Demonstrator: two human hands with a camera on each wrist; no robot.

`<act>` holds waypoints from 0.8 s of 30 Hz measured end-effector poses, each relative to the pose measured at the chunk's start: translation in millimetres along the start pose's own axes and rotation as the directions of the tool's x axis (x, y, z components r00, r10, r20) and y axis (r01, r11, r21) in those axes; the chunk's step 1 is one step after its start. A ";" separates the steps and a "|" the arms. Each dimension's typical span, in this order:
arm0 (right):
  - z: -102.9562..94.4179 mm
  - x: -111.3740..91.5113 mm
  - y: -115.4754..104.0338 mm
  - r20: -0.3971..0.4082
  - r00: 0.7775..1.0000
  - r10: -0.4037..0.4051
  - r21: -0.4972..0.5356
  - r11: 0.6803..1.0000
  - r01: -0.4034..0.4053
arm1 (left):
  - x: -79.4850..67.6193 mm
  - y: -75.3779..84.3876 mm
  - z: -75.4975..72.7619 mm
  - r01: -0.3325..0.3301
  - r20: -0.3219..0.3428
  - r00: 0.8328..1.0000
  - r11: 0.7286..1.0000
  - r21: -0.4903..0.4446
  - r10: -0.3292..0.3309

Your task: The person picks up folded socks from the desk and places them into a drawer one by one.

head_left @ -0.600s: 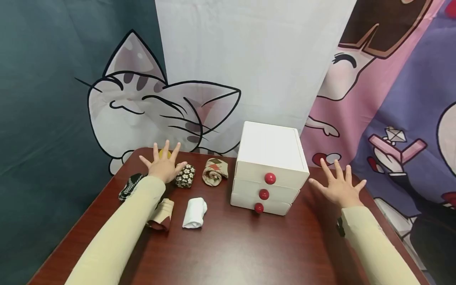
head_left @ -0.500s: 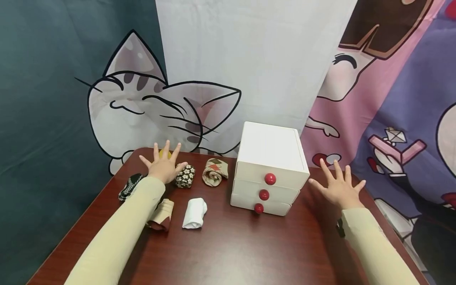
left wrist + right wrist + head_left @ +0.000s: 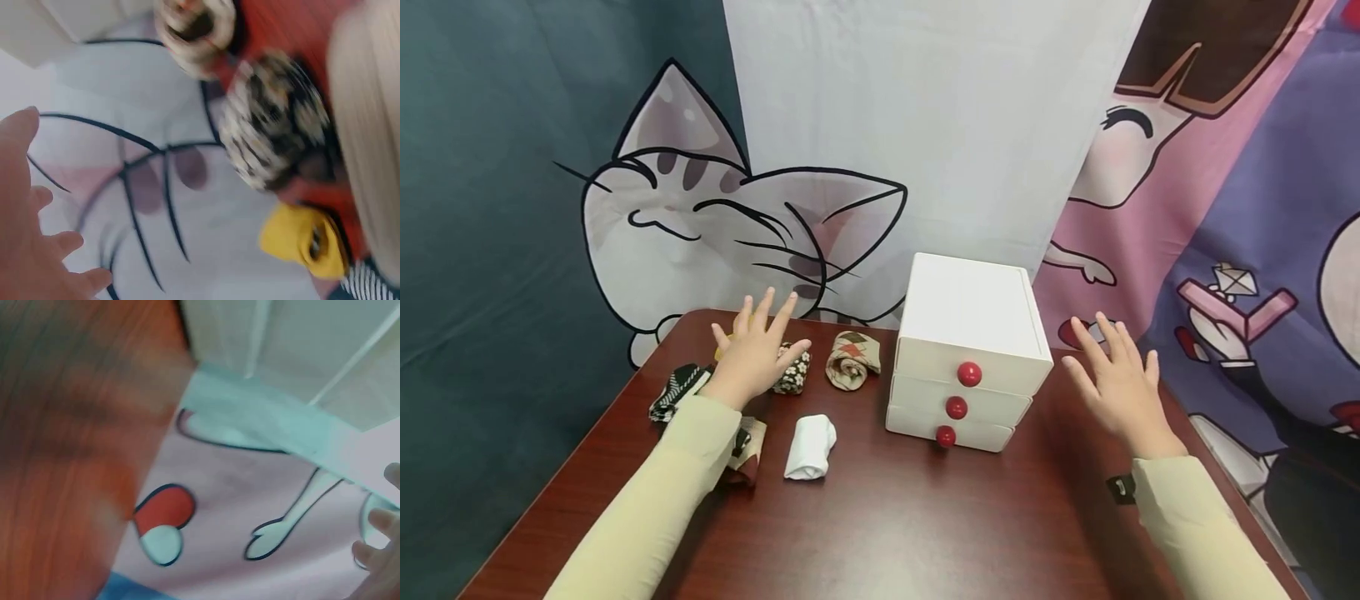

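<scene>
My left hand (image 3: 751, 357), fingers spread, hovers over several rolled socks at the table's left and holds nothing. Partly behind it is a black sock with white flowers (image 3: 795, 372). A beige argyle sock (image 3: 852, 361) lies to its right, a white one (image 3: 810, 447) nearer me. Under the forearm, a beige-and-brown sock (image 3: 752, 454) and a black-and-white patterned one (image 3: 676, 392) are partly covered. The left wrist view shows a yellow sock (image 3: 303, 240), mostly hidden in the head view. My right hand (image 3: 1123, 396), fingers also extended, is in the air right of a white drawer box (image 3: 966, 304), touching nothing.
Three stacked drawers with red knobs (image 3: 969, 374) face me, all pushed in. The reddish-brown table (image 3: 880, 533) ends at a printed curtain (image 3: 940, 125) close behind the box. Both wrist views are partly blurred.
Both hands have lifted and tilted from their flat, spread pose. The left hand has shifted slightly right, uncovering more of the black-and-white sock. Socks and drawer box stay where they were.
</scene>
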State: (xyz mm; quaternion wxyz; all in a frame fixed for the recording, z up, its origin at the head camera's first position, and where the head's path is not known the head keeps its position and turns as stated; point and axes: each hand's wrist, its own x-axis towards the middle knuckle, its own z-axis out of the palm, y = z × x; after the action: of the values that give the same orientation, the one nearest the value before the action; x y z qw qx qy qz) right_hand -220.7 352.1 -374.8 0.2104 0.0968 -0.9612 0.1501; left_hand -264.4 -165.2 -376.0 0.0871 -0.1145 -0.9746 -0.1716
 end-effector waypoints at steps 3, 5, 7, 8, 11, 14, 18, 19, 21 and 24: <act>-4.7 0.5 -13.7 -0.117 0.989 -0.090 0.040 0.995 0.095 | -11.0 15.8 1.0 -0.085 -0.099 0.992 0.995 -0.055 0.079; -7.6 0.7 -21.2 -0.188 0.971 -0.147 0.054 0.986 0.160 | -17.0 27.2 3.4 -0.156 -0.190 0.973 0.982 -0.108 0.133; -9.2 2.1 -27.7 -0.243 0.947 -0.210 0.059 0.971 0.230 | -23.1 37.1 6.7 -0.226 -0.285 0.943 0.959 -0.172 0.171; -9.5 2.8 -30.3 -0.260 0.936 -0.237 0.061 0.963 0.261 | -26.3 42.2 8.0 -0.256 -0.326 0.928 0.944 -0.207 0.180; -8.9 6.0 -36.8 -0.287 0.910 -0.300 0.075 0.940 0.334 | -34.6 57.5 11.8 -0.312 -0.403 0.899 0.895 -0.318 0.171; -8.0 8.4 -41.3 -0.292 0.896 -0.333 0.097 0.922 0.374 | -40.9 74.7 16.5 -0.334 -0.395 0.907 0.825 -0.456 0.149; -5.3 11.8 -44.8 -0.280 0.889 -0.362 0.105 0.909 0.403 | -46.4 99.6 25.7 -0.277 -0.285 0.953 0.680 -0.679 0.103; -4.4 12.5 -45.5 -0.275 0.888 -0.368 0.105 0.907 0.408 | -47.4 105.7 28.3 -0.245 -0.246 0.965 0.636 -0.732 0.089; -2.6 13.6 -46.9 -0.267 0.887 -0.377 0.102 0.904 0.415 | -49.0 116.5 34.0 -0.178 -0.164 0.984 0.547 -0.818 0.074; 0.2 15.4 -48.5 -0.256 0.887 -0.384 0.100 0.902 0.420 | -49.7 131.5 41.9 -0.076 -0.050 0.996 0.419 -0.905 0.071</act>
State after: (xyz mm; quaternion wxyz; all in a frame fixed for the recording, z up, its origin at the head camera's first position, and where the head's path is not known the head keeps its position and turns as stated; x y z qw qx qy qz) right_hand -222.4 304.7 -356.3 0.3386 0.2919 -0.8748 0.1865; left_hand -189.0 -39.7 -383.8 0.0214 -0.1853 -0.7236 -0.6646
